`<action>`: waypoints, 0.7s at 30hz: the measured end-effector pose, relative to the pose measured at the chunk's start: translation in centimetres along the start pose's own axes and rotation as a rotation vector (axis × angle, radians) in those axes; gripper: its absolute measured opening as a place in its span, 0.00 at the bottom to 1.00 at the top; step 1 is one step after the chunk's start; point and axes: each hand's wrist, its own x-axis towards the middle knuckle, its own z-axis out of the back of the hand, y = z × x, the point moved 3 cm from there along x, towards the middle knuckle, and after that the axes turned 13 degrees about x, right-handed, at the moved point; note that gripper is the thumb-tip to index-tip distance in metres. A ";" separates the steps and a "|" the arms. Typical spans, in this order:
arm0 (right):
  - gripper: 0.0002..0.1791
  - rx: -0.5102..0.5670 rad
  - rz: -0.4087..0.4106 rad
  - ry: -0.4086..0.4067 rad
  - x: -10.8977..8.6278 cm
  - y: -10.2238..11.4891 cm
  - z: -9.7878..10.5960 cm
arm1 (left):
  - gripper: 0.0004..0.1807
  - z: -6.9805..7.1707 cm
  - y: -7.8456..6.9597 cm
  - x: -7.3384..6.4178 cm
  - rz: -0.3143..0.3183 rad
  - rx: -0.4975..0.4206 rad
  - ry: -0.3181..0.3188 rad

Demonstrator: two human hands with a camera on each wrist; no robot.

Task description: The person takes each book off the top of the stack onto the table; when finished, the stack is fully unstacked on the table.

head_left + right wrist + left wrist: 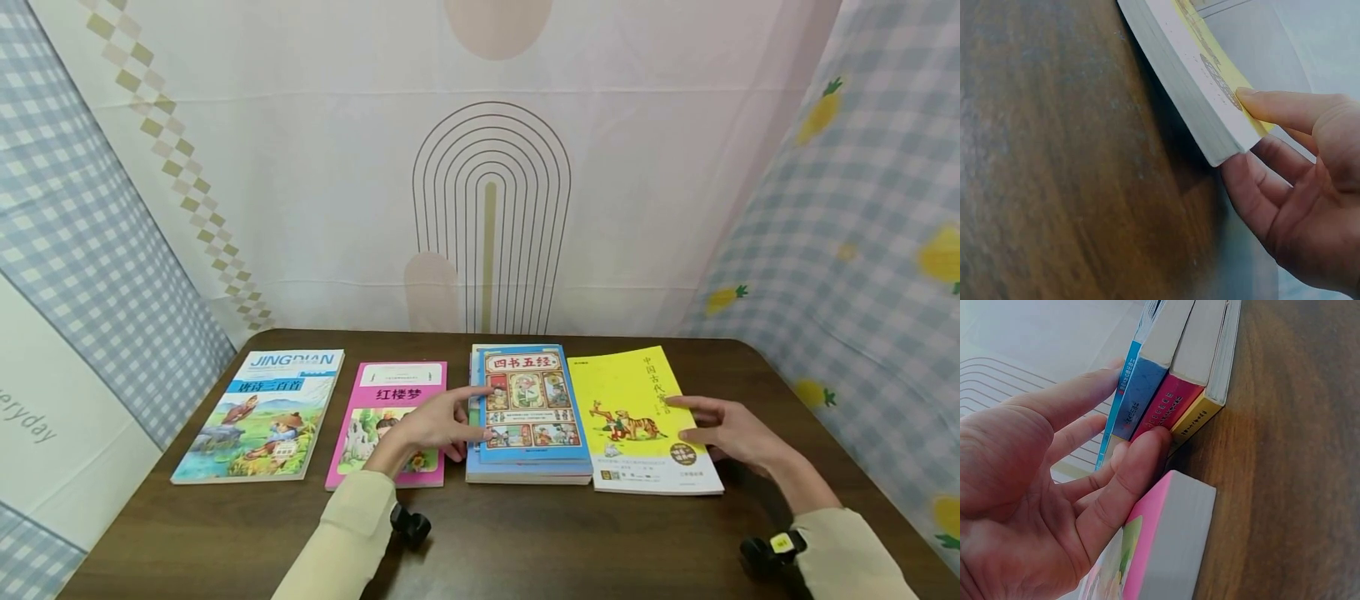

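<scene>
A stack of several books stands at the table's middle, topped by a blue comic-style book. My left hand lies at the stack's left side, thumb and forefinger over the top book's edge. In the left wrist view its other fingers rest against the spines, near a red one. My right hand pinches the right edge of a yellow book showing a tiger and giraffe, thumb above and fingers beneath. In the right wrist view, shadow shows under the yellow book's edge.
Left of the stack lies a pink book, partly under my left forearm. Farther left is a book with a landscape cover. All lie on a dark brown wooden table, with a patterned cloth hanging behind it.
</scene>
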 end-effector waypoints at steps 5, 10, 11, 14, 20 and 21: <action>0.39 -0.136 0.064 -0.033 -0.1 0.4 -0.1 | 0.42 0.0 0.0 0.0 0.000 0.005 -0.001; 0.38 -0.321 0.138 -0.119 0.0 0.9 -0.3 | 0.41 0.0 0.0 0.0 0.001 0.006 -0.005; 0.38 -0.350 0.145 -0.137 0.0 1.0 -0.3 | 0.41 0.0 0.0 0.0 0.001 0.007 -0.006; 0.38 -0.397 0.154 -0.189 0.1 1.4 -0.4 | 0.41 0.0 0.0 0.0 0.002 0.006 -0.006; 0.34 -0.363 0.233 -0.232 0.0 3.3 -1.0 | 0.41 0.0 0.0 0.1 0.004 0.005 -0.006; 0.34 -0.341 0.241 -0.226 0.0 3.8 -1.3 | 0.41 -0.1 0.0 0.1 0.005 0.006 -0.007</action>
